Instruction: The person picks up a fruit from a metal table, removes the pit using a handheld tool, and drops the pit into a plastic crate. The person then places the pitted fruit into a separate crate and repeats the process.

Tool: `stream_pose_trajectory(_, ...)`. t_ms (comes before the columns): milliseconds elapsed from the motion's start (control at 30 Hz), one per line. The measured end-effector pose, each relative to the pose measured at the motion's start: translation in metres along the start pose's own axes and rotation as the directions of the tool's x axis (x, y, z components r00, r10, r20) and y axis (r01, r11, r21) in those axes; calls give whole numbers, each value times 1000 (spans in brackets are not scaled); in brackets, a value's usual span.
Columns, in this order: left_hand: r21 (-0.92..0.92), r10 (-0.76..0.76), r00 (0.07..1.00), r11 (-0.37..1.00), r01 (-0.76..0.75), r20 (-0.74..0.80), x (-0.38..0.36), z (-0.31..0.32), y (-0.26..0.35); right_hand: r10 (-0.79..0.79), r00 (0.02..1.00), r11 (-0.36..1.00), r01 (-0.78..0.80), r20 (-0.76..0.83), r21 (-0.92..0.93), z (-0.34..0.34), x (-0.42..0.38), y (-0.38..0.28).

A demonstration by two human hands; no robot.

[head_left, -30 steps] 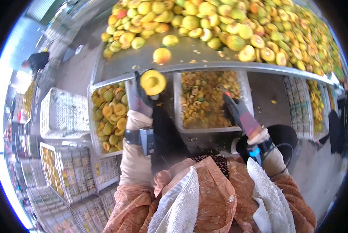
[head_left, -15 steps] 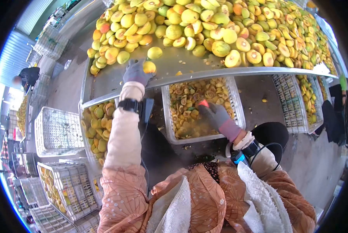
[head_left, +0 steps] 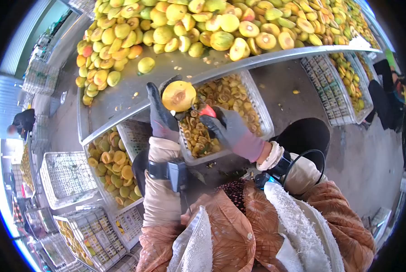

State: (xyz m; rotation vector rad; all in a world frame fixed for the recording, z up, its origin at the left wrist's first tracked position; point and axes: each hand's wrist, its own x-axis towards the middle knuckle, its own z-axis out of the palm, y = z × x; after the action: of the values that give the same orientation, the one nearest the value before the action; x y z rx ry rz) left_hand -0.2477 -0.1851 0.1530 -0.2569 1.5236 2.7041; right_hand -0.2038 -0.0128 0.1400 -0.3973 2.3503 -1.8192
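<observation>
A halved yellow peach [head_left: 179, 96] rests in the gloved fingers of my left hand [head_left: 163, 109], its cut face with the brown-red centre turned up toward me. My right hand [head_left: 239, 133], also gloved, is closed around a small tool with a red handle [head_left: 207, 111]. Its thin metal tip points at the peach's right edge. Both hands are over the white crate of peach scraps [head_left: 261, 109], just in front of the metal table's edge. One loose peach [head_left: 146, 65] lies on the table beyond my left hand.
Halved peaches [head_left: 221, 22] are heaped along the metal table [head_left: 121, 93]. Below left stands a crate of peach halves [head_left: 114, 170], near an upturned white crate [head_left: 69, 174]. More filled crates [head_left: 334, 90] are at right, beside another person [head_left: 386, 95]. A further person [head_left: 23, 123] is far left.
My left hand has drawn back from the table with a peach half. My right hand has come up and left with the red-handled tool to meet it. The view has shifted.
</observation>
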Motion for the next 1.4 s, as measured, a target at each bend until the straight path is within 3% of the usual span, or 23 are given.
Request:
stream_pose_trajectory(33,11,-5,998,1000,6,-58,-5,13,-5,-77,996,995,74,-38,-72,0,0,-1)
stream_pose_trajectory(100,41,-91,993,995,94,-69,-18,33,-9,-68,994,994,60,-90,-89,0,-2,3)
stream_pose_trajectory(167,70,46,996,997,-41,-70,-16,33,-26,-30,996,996,23,-87,-85,-6,-2,-3)
stream_pose_trajectory(200,206,105,994,973,-108,24,-15,28,-30,-29,995,996,21,-91,-86,-6,-2,0)
stream_pose_trajectory(233,206,105,994,973,-108,26,-15,28,-32,-76,991,992,64,-112,-105,-6,-2,6)
stream_pose_trajectory(333,136,153,988,980,-146,-38,-15,36,-35,-80,993,991,70,-86,-117,-7,1,12)
stream_pose_trajectory(400,197,209,949,967,-164,-237,-15,49,-32,-33,998,993,28,-44,-111,-8,1,11)
stream_pose_trajectory(433,196,208,949,967,-164,-235,-16,54,-32,-18,999,992,13,-36,-124,-8,1,9)
stream_pose_trajectory(533,368,402,884,880,-300,-239,-27,72,-27,-44,997,993,36,-70,-110,-2,-1,7)
stream_pose_trajectory(600,326,377,881,903,-281,-287,-24,73,-31,-78,990,994,69,-114,-84,1,-1,11)
stream_pose_trajectory(800,200,302,873,950,-241,-383,-23,73,-36,-43,999,996,41,-21,-73,-3,-2,8)
stream_pose_trajectory(867,142,256,876,966,-216,-408,-23,74,-37,-48,994,999,47,-101,-12,-2,-2,7)
stream_pose_trajectory(967,125,319,862,948,-294,-394,-19,73,-40,-53,997,998,55,-52,26,-5,1,10)
stream_pose_trajectory(1033,271,405,879,901,-338,-252,-21,70,-37,-47,999,996,48,-19,75,-9,-1,7)
stream_pose_trajectory(1100,294,338,903,920,-259,-265,-23,69,-30,-46,999,992,44,17,121,-14,-3,2)
stream_pose_trajectory(1167,320,274,919,930,-179,-282,-23,68,-32,62,994,971,-82,94,224,-15,-4,-2)
stream_pose_trajectory(1267,446,499,848,810,-381,-180,-18,59,-48,133,978,919,-182,158,350,-14,-4,6)
stream_pose_trajectory(1300,449,494,851,810,-376,-178,-18,56,-51,138,978,917,-186,156,354,-20,-3,7)
stream_pose_trajectory(1367,521,609,788,701,-487,-83,-20,56,-51,262,882,912,-358,391,198,-34,-2,1)
stream_pose_trajectory(1400,531,500,864,748,-397,-58,-26,52,-47,305,862,865,-429,405,262,-33,-3,-4)
